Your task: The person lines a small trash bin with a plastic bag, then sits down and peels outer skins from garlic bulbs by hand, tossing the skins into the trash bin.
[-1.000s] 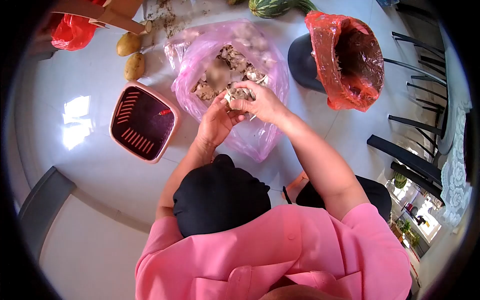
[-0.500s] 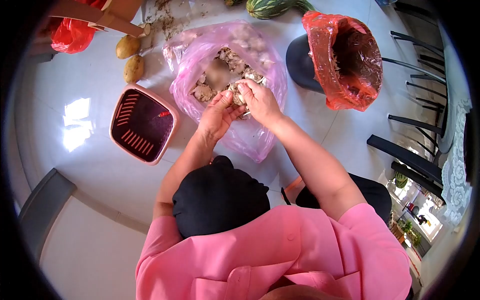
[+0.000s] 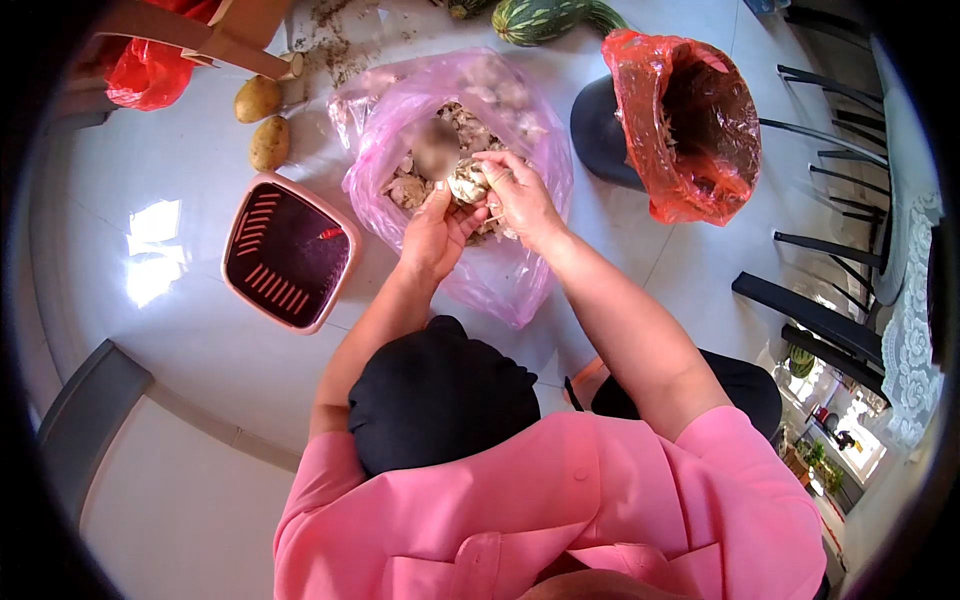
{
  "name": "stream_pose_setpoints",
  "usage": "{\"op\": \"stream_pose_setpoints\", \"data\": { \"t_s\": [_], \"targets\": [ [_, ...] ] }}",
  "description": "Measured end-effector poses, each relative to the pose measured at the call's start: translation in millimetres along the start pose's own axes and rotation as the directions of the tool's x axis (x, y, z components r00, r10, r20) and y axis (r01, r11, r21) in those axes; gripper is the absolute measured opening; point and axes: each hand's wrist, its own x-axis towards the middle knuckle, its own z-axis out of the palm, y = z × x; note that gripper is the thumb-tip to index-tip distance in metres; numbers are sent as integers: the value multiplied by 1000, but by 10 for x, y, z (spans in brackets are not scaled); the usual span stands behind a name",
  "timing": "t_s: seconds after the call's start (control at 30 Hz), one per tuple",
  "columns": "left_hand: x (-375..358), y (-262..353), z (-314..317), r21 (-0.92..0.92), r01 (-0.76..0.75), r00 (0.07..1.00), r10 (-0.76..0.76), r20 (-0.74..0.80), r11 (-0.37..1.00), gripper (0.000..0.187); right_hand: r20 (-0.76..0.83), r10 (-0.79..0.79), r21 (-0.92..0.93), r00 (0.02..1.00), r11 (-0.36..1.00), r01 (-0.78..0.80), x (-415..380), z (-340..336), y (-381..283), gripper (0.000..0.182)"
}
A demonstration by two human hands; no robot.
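A pale garlic bulb (image 3: 467,182) with brownish skin is held between both hands, over an open pink plastic bag (image 3: 375,160). My left hand (image 3: 436,238) holds the bulb from the lower left, its thumb against the side. On the right, my right hand (image 3: 522,203) pinches the bulb's skin with thumb and fingers. More garlic bulbs (image 3: 407,190) lie inside the bag, some seen through its plastic. Part of the bag's inside is blurred.
Left of the bag stands a pink basket (image 3: 346,262) with a small red object inside. A bin with a red liner (image 3: 640,130) stands at the right. Two potatoes (image 3: 269,143) and a green striped squash (image 3: 540,20) lie beyond. Chair legs are at the far right.
The bulb has come into fuller view between my hands, its pale side showing. My right hand's fingers have shifted slightly on it.
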Motion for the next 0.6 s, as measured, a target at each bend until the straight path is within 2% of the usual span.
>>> {"op": "stream_pose_setpoints", "data": {
  "t_s": [0.07, 0.1, 0.17, 0.2, 0.27, 0.3, 0.33, 0.37, 0.4, 0.43, 0.5, 0.53, 0.57, 0.6],
  "targets": [
    [0, 28, -1, 158, 3, 1000, -3, -3, 987, 29, 158, 247, 1, 956, 968, -250, -13, -61, -89, 32],
    [3, 51, -16, 158, 4, 1000, -3, -2, 987, 29, 157, 246, 1, 956, 968, -249, -20, -50, -148, 32],
    [7, 103, -44, 448, 24, 998, 1, -56, 894, 26, 148, 289, -110, 946, 955, -275, -36, -21, -262, 38],
    [5, 107, -6, 448, 23, 999, 1, -54, 893, 26, 158, 227, -133, 961, 969, -207, -12, -33, -207, 46],
    [9, 83, 87, 727, -57, 966, 221, -132, 684, 31, 113, 245, -135, 963, 964, -229, -3, -114, -132, 49],
    [-8, 67, 152, 727, -58, 966, 221, -131, 684, 31, 67, 262, -135, 963, 958, -252, -9, -118, -147, 51],
    [-47, 42, 216, 747, -132, 950, 297, -91, 651, 34, 66, 263, -135, 963, 958, -253, -13, -120, -159, 51],
    [-85, 37, 259, 764, -203, 928, 370, -50, 612, 37, 10, 181, -230, 983, 958, -174, -18, -123, -168, 54],
    [-116, 92, 247, 814, -152, 953, 301, -30, 561, 39, -35, 91, -328, 995, 940, -98, -18, -126, -172, 56],
    [-109, 89, 233, 813, -151, 953, 302, -32, 562, 39, -33, 94, -329, 995, 939, -99, -3, -152, -181, 56],
    [-107, 100, 263, 934, -344, 834, 490, 254, 101, 43, 31, 92, -389, 995, 918, -73, 18, -191, -244, 58],
    [-124, 121, 308, 934, -343, 834, 490, 253, 101, 43, 44, 117, -286, 992, 953, -99, -11, -142, -249, 59],
    [-138, 152, 356, 939, -317, 883, 403, 241, 133, 44, 45, 117, -286, 992, 953, -99, -8, -121, -242, 59],
    [-155, 180, 409, 944, -289, 922, 313, 228, 161, 45, 83, 64, -343, 994, 939, -32, -4, -110, -234, 57]
  ]
}}
